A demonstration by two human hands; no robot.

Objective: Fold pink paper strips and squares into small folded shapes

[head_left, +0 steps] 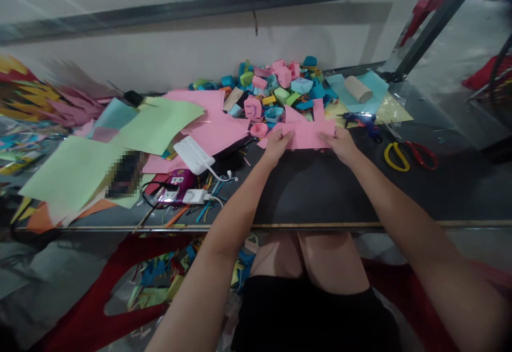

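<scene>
Fingers [288, 137], two hands [275, 146], pinch one pink paper [306, 135]; one tube [358, 89] beyond.

Two grips [278, 143]; one cardboard tube [357, 89]

A pale wall [192, 48] stands behind the dark table [320, 197], crossed by a grey bar [180, 12]. Below is a red chair [92, 298]. Light streaks the upper left.

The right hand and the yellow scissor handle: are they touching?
Apart. The head view shows dark tabletop between the right hand and the yellow scissor handle; that hand holds pink paper.
</scene>
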